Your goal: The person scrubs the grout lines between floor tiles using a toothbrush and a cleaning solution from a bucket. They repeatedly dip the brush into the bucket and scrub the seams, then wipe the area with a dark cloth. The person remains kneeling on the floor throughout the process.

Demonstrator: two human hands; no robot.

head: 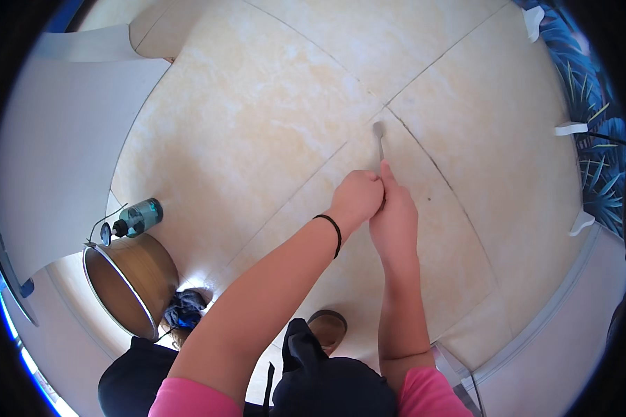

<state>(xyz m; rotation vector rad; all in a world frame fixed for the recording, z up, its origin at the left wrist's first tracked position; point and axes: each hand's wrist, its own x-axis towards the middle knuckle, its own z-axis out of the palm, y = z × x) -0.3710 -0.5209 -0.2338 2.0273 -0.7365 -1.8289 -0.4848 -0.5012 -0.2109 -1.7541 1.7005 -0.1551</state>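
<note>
My left hand (359, 197), with a black band on its wrist, is curled around the lower part of a thin tool with a flattened, pale head (378, 130). My right hand (395, 213) holds the same tool beside it, its index finger laid forward along the narrow shaft. Both hands touch each other. The tool's head lies at or just over the tiled floor (271, 135), near where the dark grout lines (386, 105) meet. Most of the handle is hidden in the hands, so the exact kind of tool cannot be told.
A wooden-looking round bin (156, 271) lies at lower left, with a teal pump bottle (143, 217) beside it and a dark cloth (185, 308) near its base. A large white panel (73, 146) stands at left. A leaf-patterned blue surface (600, 172) edges the right.
</note>
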